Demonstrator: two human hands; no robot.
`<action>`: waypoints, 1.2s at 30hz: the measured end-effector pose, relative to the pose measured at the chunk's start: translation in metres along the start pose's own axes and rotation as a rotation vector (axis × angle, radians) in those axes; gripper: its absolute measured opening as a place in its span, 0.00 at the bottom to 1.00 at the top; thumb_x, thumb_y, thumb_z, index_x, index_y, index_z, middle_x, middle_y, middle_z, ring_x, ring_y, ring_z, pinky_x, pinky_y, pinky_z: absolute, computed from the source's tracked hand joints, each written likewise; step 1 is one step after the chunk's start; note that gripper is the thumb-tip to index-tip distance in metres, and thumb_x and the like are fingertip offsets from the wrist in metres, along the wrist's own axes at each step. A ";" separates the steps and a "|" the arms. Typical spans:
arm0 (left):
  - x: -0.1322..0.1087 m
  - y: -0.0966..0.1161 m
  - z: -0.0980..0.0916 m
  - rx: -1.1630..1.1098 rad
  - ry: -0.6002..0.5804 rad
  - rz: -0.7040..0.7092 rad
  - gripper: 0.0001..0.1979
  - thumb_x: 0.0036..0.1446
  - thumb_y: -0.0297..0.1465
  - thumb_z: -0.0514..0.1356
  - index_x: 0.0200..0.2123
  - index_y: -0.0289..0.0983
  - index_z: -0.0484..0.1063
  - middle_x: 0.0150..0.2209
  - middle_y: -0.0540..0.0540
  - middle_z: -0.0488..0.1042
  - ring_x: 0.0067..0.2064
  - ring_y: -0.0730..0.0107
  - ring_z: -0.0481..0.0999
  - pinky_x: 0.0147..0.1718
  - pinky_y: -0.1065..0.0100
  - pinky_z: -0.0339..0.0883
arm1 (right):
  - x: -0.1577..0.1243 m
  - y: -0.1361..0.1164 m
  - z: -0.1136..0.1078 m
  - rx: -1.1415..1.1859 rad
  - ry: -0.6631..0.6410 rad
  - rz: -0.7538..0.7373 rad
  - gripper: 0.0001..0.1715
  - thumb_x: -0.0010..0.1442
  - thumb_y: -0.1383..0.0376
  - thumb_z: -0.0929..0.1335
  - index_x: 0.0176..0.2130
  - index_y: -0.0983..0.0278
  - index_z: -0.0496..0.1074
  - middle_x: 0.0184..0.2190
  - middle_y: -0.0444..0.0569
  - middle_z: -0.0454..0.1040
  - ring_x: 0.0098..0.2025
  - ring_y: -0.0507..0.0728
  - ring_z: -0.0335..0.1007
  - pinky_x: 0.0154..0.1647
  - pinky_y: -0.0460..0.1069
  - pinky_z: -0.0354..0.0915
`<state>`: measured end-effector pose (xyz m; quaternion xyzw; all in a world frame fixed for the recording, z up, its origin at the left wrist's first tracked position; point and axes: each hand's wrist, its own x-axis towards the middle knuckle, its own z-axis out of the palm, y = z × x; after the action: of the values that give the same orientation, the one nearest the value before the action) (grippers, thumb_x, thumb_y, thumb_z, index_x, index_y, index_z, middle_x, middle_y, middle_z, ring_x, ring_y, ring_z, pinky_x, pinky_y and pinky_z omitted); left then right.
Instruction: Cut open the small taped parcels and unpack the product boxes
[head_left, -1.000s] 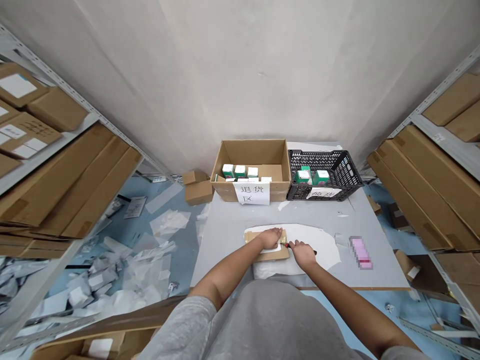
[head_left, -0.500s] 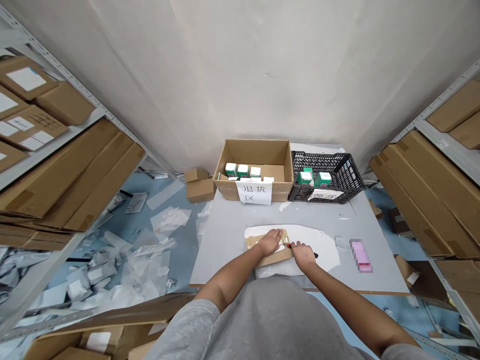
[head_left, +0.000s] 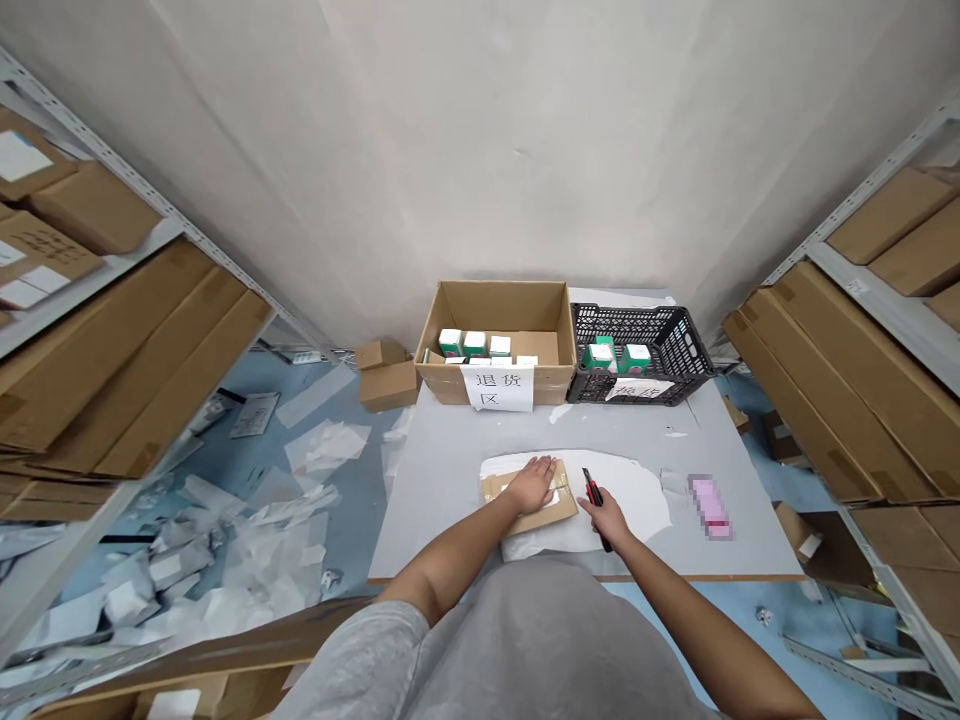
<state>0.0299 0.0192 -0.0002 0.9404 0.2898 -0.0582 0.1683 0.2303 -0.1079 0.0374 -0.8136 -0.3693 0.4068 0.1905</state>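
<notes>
While the left hand (head_left: 531, 485) lies flat on a taped cardboard packet (head_left: 549, 516) on a white sheet (head_left: 637, 500) at lower centre of the counter (head_left: 442, 480), the right hand (head_left: 606, 518) grips a red-and-black utility knife (head_left: 594, 492) just beside it. A flat palm keeps the packet steady for knife work. The blade edge is hard to make out; the packet's underside is hidden.
</notes>
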 end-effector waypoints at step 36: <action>0.008 0.016 0.019 0.116 0.153 -0.135 0.34 0.75 0.44 0.52 0.76 0.32 0.53 0.64 0.30 0.71 0.62 0.46 0.73 0.63 0.49 0.64 | -0.001 0.000 0.024 0.611 -0.212 0.091 0.24 0.64 0.41 0.66 0.45 0.57 0.63 0.22 0.35 0.69 0.18 0.51 0.66 0.20 0.45 0.66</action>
<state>0.0448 0.0044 -0.0150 0.9285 0.3606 -0.0143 0.0870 0.2104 -0.1079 0.0236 -0.6875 -0.2111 0.5893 0.3681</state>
